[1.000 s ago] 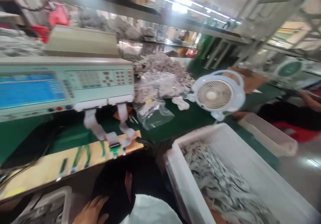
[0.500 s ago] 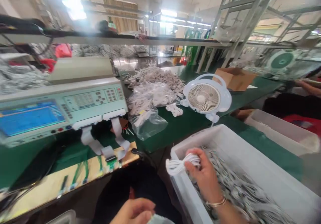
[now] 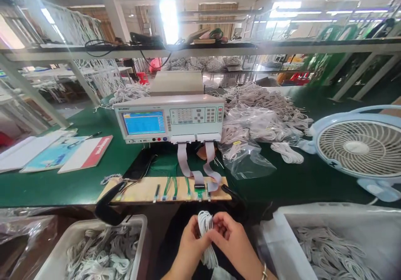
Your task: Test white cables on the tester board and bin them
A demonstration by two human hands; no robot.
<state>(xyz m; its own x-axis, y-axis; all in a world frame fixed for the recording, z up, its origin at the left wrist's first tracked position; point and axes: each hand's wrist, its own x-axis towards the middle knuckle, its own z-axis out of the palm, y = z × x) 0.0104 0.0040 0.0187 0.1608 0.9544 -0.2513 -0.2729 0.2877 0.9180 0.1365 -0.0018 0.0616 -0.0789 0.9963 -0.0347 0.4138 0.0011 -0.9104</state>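
Bench (image 3: 62, 184): green top, runs the full width in front of you.

Containers, big to small:
- White bin (image 3: 313, 215), lower right, just beside your right arm. It's full of loose coiled white cables.
- Grey bin (image 3: 52, 261), lower left, below the bench edge. Same kind of white cable coils, tangled, up to near the rim.
- Clear plastic bag (image 3: 250, 165) on the bench, right of the tester. White cable coils sit in its upper half, the lower half is flat. The small yellow tag inside is too small to read.
- Crumpled clear plastic (image 3: 25, 230), far lower left. Can't tell what's in it.

Rest of the bench:
- Fan (image 3: 357, 146), pale blue and white, on the right edge, grille facing you.
- Loose cable pile (image 3: 266, 100) behind the bag, not in any container.
- Cable tester (image 3: 172, 119) at centre, blue screen lit, keypad to the screen's right. The small maker's mark at the panel's top left isn't legible, and neither is the screen text.
- Wooden fixture board (image 3: 140, 190) at the bench edge below the tester, linked to it by two grey ribbon cables, with green leads along it.
- Booklets (image 3: 84, 152) on the left, with a pen lying across them. The red and white cover carries print that's blurred.

Hands: your left hand (image 3: 191, 242) and right hand (image 3: 233, 240) are both closed on one coiled white cable (image 3: 205, 230), held upright between them just below the fixture board. Left fingers wrap its middle, right fingertips pinch the upper loops. There's a bracelet (image 3: 265, 271) on your right wrist.
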